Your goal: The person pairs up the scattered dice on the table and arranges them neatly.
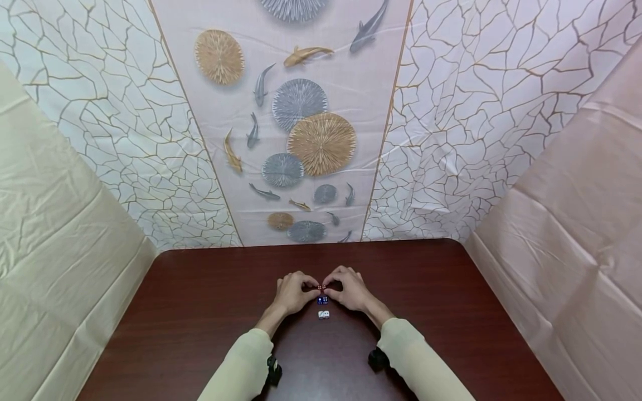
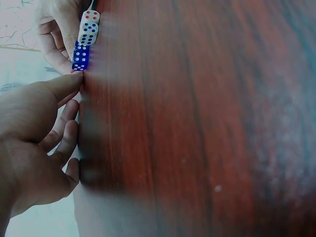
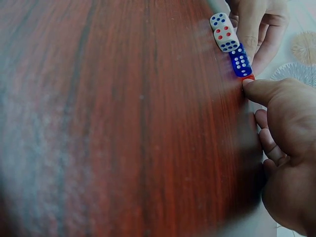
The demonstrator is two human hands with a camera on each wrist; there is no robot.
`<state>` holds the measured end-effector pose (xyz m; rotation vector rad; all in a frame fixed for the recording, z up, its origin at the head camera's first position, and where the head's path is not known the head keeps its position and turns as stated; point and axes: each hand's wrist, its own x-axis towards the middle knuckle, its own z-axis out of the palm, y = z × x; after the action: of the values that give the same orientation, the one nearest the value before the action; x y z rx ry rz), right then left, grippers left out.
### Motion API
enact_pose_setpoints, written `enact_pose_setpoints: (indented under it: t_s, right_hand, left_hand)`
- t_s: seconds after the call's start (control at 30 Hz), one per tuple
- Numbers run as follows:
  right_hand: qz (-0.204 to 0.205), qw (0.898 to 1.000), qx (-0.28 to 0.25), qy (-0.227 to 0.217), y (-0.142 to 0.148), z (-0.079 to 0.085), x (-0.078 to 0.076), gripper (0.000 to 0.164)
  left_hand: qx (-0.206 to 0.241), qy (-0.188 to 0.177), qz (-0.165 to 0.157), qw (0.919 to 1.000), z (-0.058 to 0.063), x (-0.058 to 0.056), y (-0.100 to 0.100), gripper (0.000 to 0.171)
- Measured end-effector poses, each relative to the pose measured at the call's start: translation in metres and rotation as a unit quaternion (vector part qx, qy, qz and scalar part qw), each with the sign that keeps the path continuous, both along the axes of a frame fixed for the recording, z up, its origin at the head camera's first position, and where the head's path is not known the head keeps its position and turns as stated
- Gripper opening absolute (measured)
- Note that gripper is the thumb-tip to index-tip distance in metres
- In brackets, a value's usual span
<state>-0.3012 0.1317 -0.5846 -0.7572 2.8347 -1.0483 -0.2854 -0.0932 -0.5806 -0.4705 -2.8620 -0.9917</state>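
Note:
Two small red dice (image 1: 322, 287) stand side by side on the brown table, one at each hand's fingertips. From the left, my left hand (image 1: 292, 291) pinches one between thumb and fingers. My right hand (image 1: 351, 288) pinches the other from the right. Thumbs cover most of the red die (image 3: 247, 77) in the wrist views. Just nearer to me sits a pair of blue dice (image 1: 322, 300) with white dots. Nearer still, a pair of white dice (image 1: 324, 314) with red and blue dots lies in line with them.
The dark reddish-brown table (image 1: 210, 312) has rounded far corners. Behind it hangs a curtain (image 1: 321, 139) printed with fish and round leaves. Beige cloth (image 1: 60, 223) flanks both sides. A black device (image 1: 378, 359) is strapped at the right wrist.

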Motion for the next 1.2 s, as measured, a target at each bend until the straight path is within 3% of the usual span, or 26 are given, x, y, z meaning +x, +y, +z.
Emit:
enact_pose_setpoints:
  t_s: [0.57, 1.0, 1.2]
  right_hand:
    - [-0.001, 1.0, -0.001, -0.006, -0.001, 0.0, 0.0, 0.015]
    - [0.006, 1.0, -0.009, -0.013, 0.006, 0.003, 0.0, 0.021]
    - [0.006, 1.0, -0.013, -0.007, 0.015, 0.012, 0.001, 0.022]
  left_hand:
    - [0.002, 0.005, 0.0, 1.0, 0.002, 0.002, -0.004, 0.015]
    - [0.039, 0.055, -0.062, 0.9958, -0.006, 0.001, -0.015, 0.02]
    - [0.028, 0.019, -0.059, 0.9977, 0.001, 0.001, -0.018, 0.023]
